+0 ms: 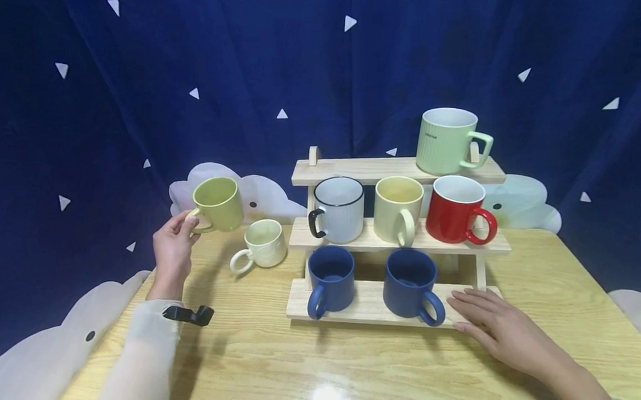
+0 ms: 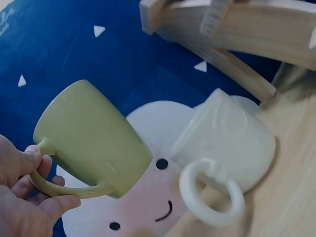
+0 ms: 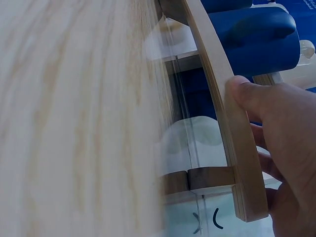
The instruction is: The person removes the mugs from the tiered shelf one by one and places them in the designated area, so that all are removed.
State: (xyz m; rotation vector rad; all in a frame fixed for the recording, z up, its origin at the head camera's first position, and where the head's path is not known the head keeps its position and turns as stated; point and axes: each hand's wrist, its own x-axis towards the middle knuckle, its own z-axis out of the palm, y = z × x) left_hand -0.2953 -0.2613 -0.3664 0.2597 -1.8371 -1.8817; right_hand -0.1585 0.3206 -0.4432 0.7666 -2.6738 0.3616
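My left hand [image 1: 173,246] pinches the handle of an olive-green mug [image 1: 222,207], raised above the left part of the table. In the left wrist view that mug [image 2: 94,140] is tilted, with thumb and fingers on its handle. Just right of it, a cream mug [image 1: 265,245] stands on the table, its handle toward the front left. My right hand [image 1: 501,327] rests with fairly straight fingers on the right end of the rack's bottom shelf [image 1: 366,308]. The right wrist view has the thumb touching the shelf edge [image 3: 224,118], beside a dark blue mug [image 3: 261,44].
The wooden three-tier rack [image 1: 349,168] carries a pale green mug [image 1: 445,146] on top. A white black-rimmed mug [image 1: 341,216], a pale yellow mug [image 1: 393,213] and a red mug [image 1: 450,213] fill the middle. Another blue mug [image 1: 335,282] sits below. A blue curtain [image 1: 252,57] hangs behind.
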